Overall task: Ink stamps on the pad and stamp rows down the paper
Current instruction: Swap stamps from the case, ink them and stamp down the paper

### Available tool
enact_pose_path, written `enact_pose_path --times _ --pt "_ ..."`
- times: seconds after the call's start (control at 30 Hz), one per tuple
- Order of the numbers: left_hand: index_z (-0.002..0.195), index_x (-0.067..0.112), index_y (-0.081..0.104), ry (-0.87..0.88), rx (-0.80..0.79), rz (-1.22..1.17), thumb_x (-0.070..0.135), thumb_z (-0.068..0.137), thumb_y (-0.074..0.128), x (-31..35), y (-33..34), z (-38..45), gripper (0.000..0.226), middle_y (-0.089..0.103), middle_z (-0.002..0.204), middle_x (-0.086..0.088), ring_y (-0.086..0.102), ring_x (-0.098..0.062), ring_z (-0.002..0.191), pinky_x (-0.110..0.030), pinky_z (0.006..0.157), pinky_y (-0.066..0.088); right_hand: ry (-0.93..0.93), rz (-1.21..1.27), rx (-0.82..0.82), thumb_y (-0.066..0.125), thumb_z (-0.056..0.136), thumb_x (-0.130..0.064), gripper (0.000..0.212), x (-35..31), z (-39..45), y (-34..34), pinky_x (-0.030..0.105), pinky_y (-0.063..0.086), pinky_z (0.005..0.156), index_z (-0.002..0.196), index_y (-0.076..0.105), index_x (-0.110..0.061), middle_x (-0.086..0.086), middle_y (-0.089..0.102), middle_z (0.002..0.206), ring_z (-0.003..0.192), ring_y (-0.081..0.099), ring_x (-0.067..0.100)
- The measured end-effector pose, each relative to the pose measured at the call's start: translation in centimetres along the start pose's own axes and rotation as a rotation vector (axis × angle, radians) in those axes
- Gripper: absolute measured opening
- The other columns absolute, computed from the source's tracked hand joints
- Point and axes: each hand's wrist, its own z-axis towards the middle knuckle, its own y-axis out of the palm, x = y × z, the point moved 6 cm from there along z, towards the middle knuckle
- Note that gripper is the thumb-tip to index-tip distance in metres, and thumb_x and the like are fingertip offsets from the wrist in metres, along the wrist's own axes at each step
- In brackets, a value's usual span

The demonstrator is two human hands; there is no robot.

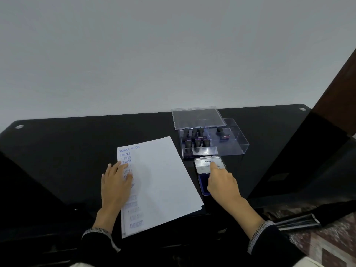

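The dark tabletop (57,143) fills the lower half of the frame. The white paper (163,180) lies in the middle, with blue stamped words down its left edge. At upper right, a clear box (234,145) holds the black stamps (195,140). Below it sits the ink pad (204,186), its lid (206,164) up. The left hand (115,182) rests flat on the paper. The right hand (221,182) reaches to the lid, one finger out, holding no stamp. Next, I think, a stamp must be picked.
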Motion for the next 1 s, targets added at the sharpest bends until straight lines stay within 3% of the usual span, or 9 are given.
enact_pose_path --times 0.1,0.3,0.37,0.57,0.7,0.83,1.0 --pt "0.141 0.018 0.045 0.007 -0.010 0.062 0.033 0.098 0.046 -0.4 0.3 -0.3 0.046 0.032 0.153 -0.003 0.014 -0.022 0.146 -0.045 0.119 0.009 0.010 -0.046 -0.001 0.045 0.087 -0.001 0.025 -0.4 -0.1 0.0 0.033 0.039 0.059 0.110 0.042 -0.009 0.012 0.063 0.095 0.085 0.062 0.033" --pt "0.141 0.021 0.043 0.039 -0.011 0.103 0.037 0.098 0.043 -0.4 0.8 0.0 0.046 0.031 0.154 -0.001 0.017 -0.020 0.146 -0.045 0.118 0.008 0.012 0.184 -0.007 0.044 0.093 -0.013 0.002 1.3 0.2 -0.6 0.039 0.051 0.059 0.093 0.042 -0.013 0.005 0.055 0.079 0.072 0.059 0.026" --pt "0.140 0.022 0.044 0.026 -0.009 0.104 0.037 0.097 0.042 -0.5 0.9 0.1 0.045 0.031 0.154 -0.002 0.017 -0.019 0.146 -0.045 0.118 0.007 0.055 0.287 -0.037 0.046 0.092 -0.016 0.008 2.3 0.7 -0.6 0.037 0.047 0.057 0.087 0.043 -0.011 0.007 0.057 0.080 0.071 0.058 0.026" --pt "0.139 0.023 0.044 0.032 -0.005 0.093 0.036 0.098 0.041 -0.4 1.1 0.1 0.043 0.030 0.154 -0.004 0.018 -0.018 0.145 -0.045 0.117 0.005 0.171 0.630 -0.068 0.055 0.087 -0.025 0.014 4.9 0.9 -0.6 0.012 0.036 0.042 0.081 0.050 -0.013 0.001 0.061 0.078 0.060 0.053 0.010" --pt "0.140 0.023 0.043 0.031 -0.013 0.094 0.036 0.098 0.041 -0.4 0.9 0.0 0.043 0.029 0.155 -0.003 0.017 -0.017 0.145 -0.046 0.117 0.004 -0.007 0.565 -0.167 0.056 0.090 -0.024 0.012 3.2 1.1 -0.3 0.019 0.044 0.058 0.080 0.050 -0.023 0.001 0.061 0.086 0.076 0.060 0.015" --pt "0.140 0.024 0.042 0.025 -0.016 0.085 0.036 0.098 0.040 -0.2 0.8 -0.1 0.043 0.028 0.155 -0.002 0.016 -0.017 0.146 -0.045 0.118 0.004 -0.148 0.427 -0.244 0.059 0.089 -0.016 0.015 1.5 1.6 -0.9 0.030 0.052 0.065 0.080 0.053 -0.026 0.001 0.059 0.088 0.077 0.060 0.019" --pt "0.139 0.024 0.043 0.026 -0.003 0.083 0.036 0.098 0.041 -0.2 0.8 -0.1 0.043 0.030 0.154 -0.002 0.017 -0.017 0.145 -0.046 0.118 0.005 -0.229 0.291 -0.301 0.053 0.083 0.003 0.019 0.0 1.5 -0.4 0.021 0.043 0.052 0.087 0.050 -0.015 0.006 0.056 0.086 0.064 0.053 0.006"
